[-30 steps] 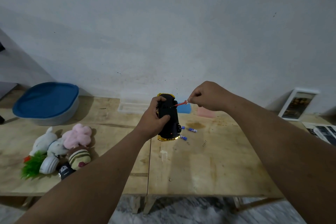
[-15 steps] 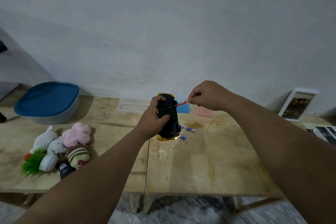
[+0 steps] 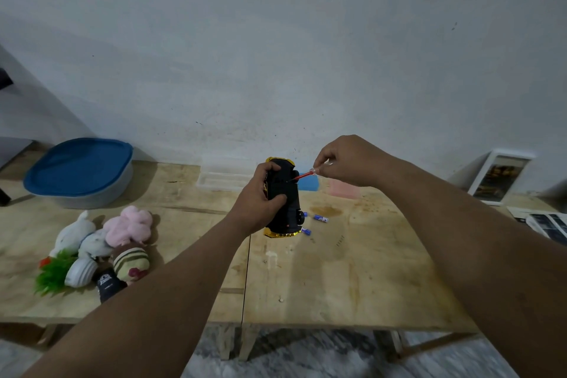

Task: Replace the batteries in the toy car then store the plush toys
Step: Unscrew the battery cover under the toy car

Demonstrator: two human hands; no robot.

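**Screwdriver at the underside of the toy car**

Your left hand (image 3: pixel 259 204) is wrapped around the black toy car (image 3: pixel 283 196), thumb over its upper part and fingers curled at its side, holding it above the wooden table (image 3: pixel 337 270) with its black underside facing you and its gold trim showing at top and bottom. Your right hand (image 3: pixel 346 161) pinches the clear handle of a small red-shafted screwdriver (image 3: pixel 302 175) between fingertips and thumb; the tip meets the car's underside.

Two small blue batteries (image 3: pixel 320 218) lie on the table just beside the car's lower end. The plush toys (image 3: pixel 101 245) sit in a heap at the left of the table, a pink one on top. Behind them stands a tub with a blue lid (image 3: pixel 79 163). A clear plastic container (image 3: pixel 221 176) lies against the wall, just left of the car.
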